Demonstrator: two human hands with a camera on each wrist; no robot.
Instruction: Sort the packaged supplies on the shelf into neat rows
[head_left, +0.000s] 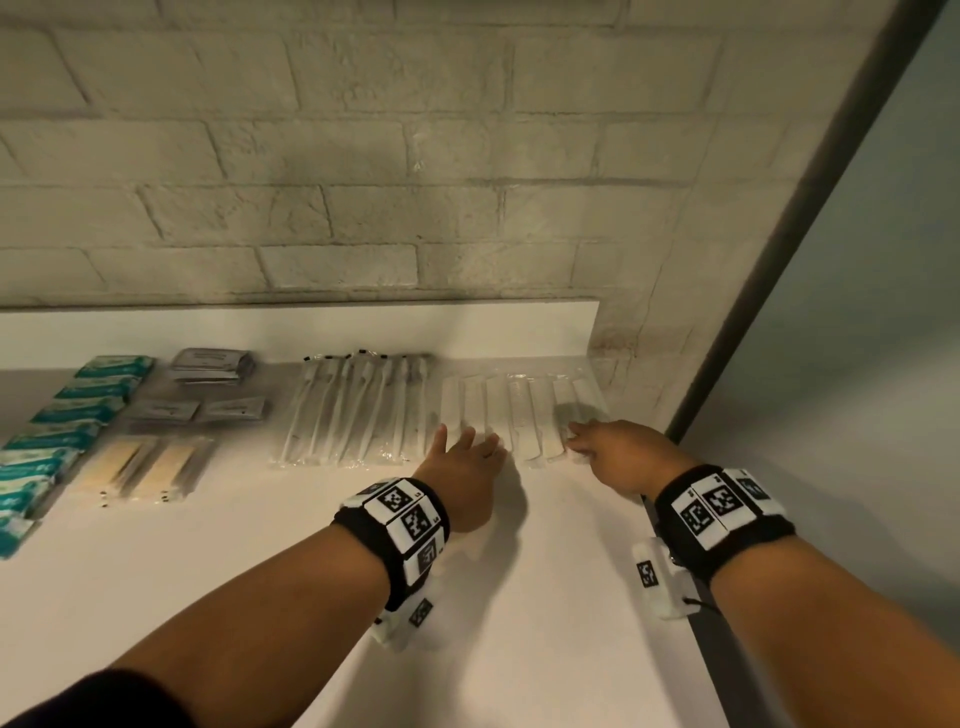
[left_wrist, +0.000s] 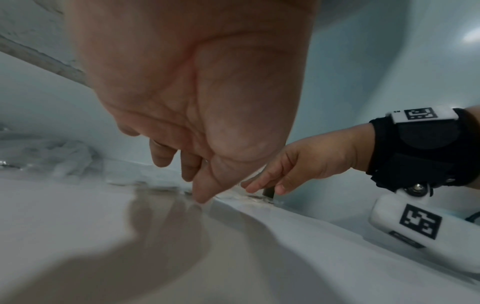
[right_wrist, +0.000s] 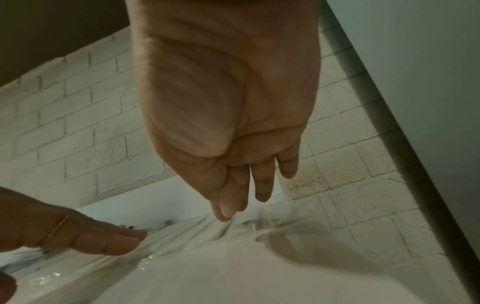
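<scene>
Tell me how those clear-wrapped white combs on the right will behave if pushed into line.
The combs look flat and thin, so probably light and apt to slide. Their glossy wrap looks slippery and overlaps, so neighbours may shift together. Flat shapes shouldn't roll.

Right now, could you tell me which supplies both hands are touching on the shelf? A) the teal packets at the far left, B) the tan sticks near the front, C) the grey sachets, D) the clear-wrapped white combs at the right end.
D: the left hand and right hand both rest fingertips on the near ends of the clear-wrapped white combs at the right end of the shelf.
</scene>
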